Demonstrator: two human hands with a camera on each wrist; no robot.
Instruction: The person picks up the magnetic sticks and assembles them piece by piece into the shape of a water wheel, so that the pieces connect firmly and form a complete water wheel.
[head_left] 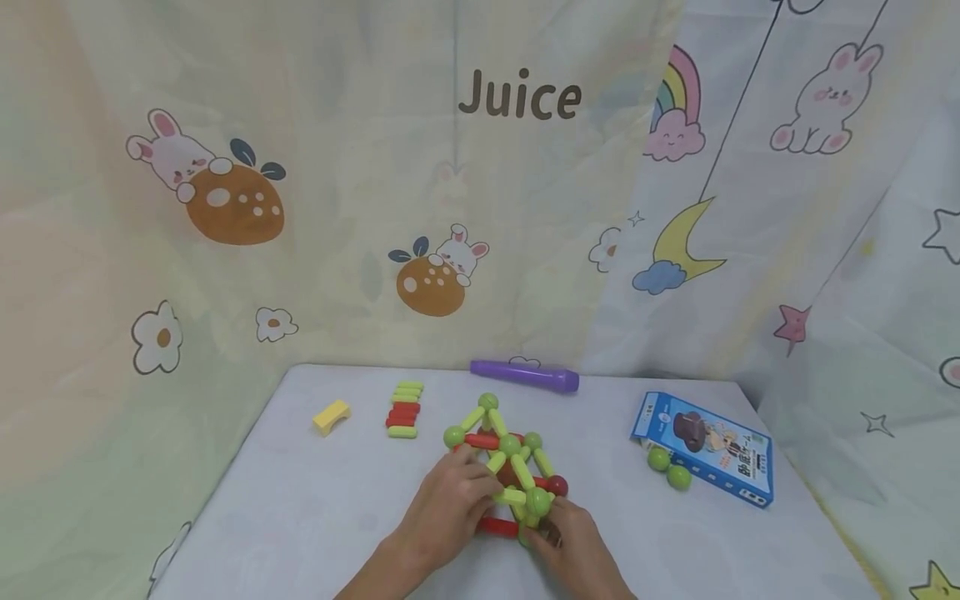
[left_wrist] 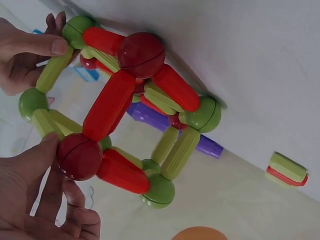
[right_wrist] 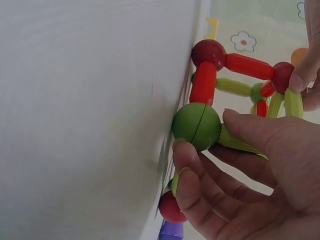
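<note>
A frame of green and red balls (left_wrist: 142, 55) joined by red and yellow-green rods (left_wrist: 108, 104) stands on the table, with both hands at its near side. My left hand (head_left: 450, 504) pinches a red ball (left_wrist: 80, 156) at an upper corner, its thumb by the end of a yellow-green rod. Lower down at the near right corner, my right hand (head_left: 573, 546) grips a green ball (right_wrist: 197, 126) between thumb and fingers. Above that hand, another green ball (head_left: 537, 501) tops a short upright rod. My left hand covers part of the frame in the head view.
Left of the frame lie a yellow arch block (head_left: 332, 417) and a row of spare rods (head_left: 405, 409). A purple tapered stick (head_left: 525, 376) lies along the back edge. To the right, two green balls (head_left: 678, 477) touch a blue box (head_left: 708, 447).
</note>
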